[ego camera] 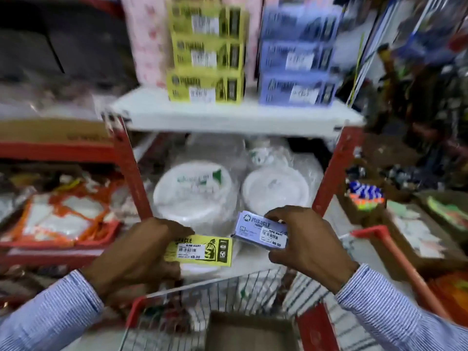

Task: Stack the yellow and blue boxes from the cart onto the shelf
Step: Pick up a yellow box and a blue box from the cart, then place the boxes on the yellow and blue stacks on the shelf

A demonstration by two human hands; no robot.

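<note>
My left hand (136,252) grips a yellow box (202,250) with a price label, held flat above the cart's front rim. My right hand (304,239) holds a blue box (260,231) just to the right of it, tilted slightly. Both boxes hover in front of the lower shelf. On the white shelf (233,115) above stand a stack of three yellow boxes (206,54) on the left and a stack of three blue boxes (298,59) on the right. The wire cart (228,300) with red corners is below my hands.
Wrapped stacks of white disposable plates (195,193) fill the lower shelf between red uprights (129,168). A brown carton (250,330) lies in the cart. Orange-trimmed packets (63,216) sit in a red tray at left. Mixed goods crowd the right side.
</note>
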